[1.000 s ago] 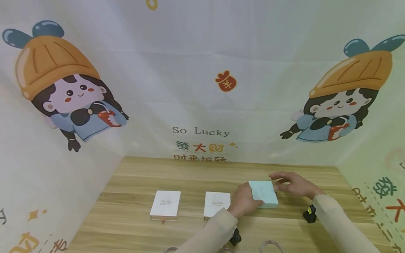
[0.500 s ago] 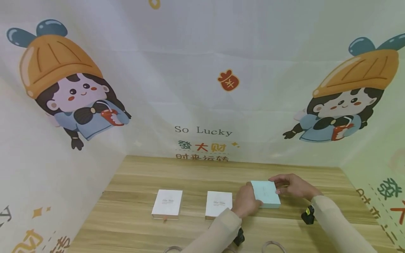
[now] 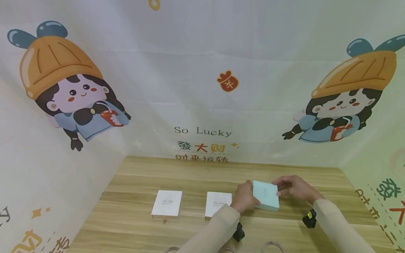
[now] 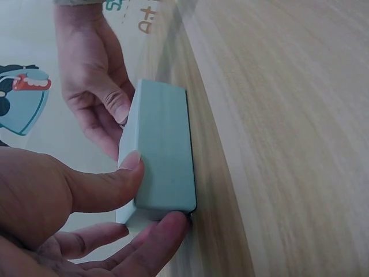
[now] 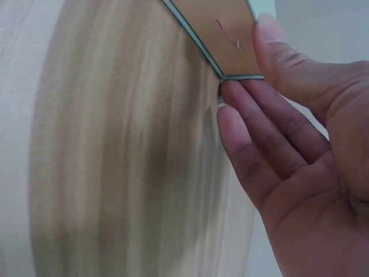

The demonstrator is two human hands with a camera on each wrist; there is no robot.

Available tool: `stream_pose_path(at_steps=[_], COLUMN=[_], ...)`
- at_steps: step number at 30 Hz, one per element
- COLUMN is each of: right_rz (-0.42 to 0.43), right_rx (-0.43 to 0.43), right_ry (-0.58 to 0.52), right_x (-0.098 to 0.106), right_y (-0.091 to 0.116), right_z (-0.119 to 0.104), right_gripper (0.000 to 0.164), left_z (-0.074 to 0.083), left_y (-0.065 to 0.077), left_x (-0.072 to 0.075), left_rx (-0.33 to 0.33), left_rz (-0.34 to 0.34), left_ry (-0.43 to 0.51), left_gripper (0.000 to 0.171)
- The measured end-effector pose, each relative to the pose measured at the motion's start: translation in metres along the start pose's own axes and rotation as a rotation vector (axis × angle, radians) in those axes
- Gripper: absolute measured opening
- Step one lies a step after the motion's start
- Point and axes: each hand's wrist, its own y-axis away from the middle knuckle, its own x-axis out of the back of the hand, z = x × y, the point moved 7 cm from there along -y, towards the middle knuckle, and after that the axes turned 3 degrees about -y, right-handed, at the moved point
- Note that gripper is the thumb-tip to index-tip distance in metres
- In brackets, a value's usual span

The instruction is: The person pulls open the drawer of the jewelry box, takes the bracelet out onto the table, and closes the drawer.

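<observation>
A mint-green drawer box (image 3: pixel 265 195) lies between my hands at the right of the tabletop in the head view. On its left side my left hand (image 3: pixel 245 198) grips it; the left wrist view has that thumb on the front wall of the box (image 4: pixel 164 150) and the fingers around its corner. From the right, my right hand (image 3: pixel 297 188) pinches the box. In the right wrist view the box's brown end (image 5: pixel 222 37) shows a small ribbon, with the thumb on the top edge and the fingers at that end. Part of the box's left side is covered by my left hand.
Two white boxes with printed lids stand to the left, one farther off (image 3: pixel 167 203) and one beside my left sleeve (image 3: pixel 218 203). Several clear ring-shaped things (image 3: pixel 273 246) are cut off by the bottom edge. A printed cloth (image 3: pixel 202 105) walls in the wooden table (image 3: pixel 142 175).
My right hand has come in from beside the mint-green box and now pinches its right side. The box has turned slightly, its right end swinging nearer. My left hand keeps its grip.
</observation>
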Motion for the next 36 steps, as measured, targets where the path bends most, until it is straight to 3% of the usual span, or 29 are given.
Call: stream_pose_path(at_steps=[7,18,28,36], right_rz=[0.088,0.156,0.150,0.151], right_rx=[-0.068,-0.071,-0.102,-0.102], right_ry=[0.032,0.061,-0.121,-0.220], right_x=[0.000,-0.005,-0.022,-0.036], right_y=[0.008,0.028,0.050,0.055], right_z=[0.010,0.008,0.006,0.004], right_gripper=[0.024,0.017,0.018,0.022], left_z=[-0.002,-0.007,-0.009,-0.009], left_y=[-0.003,-0.013,-0.020,-0.025], left_x=[0.005,0.011,0.012,0.008], left_rx=[0.001,0.038,0.099,0.063], left_rz=[-0.004,0.039,0.079,0.061], left_ry=[0.043,0.104,0.169,0.201], left_gripper=[0.045,0.023,0.020,0.024])
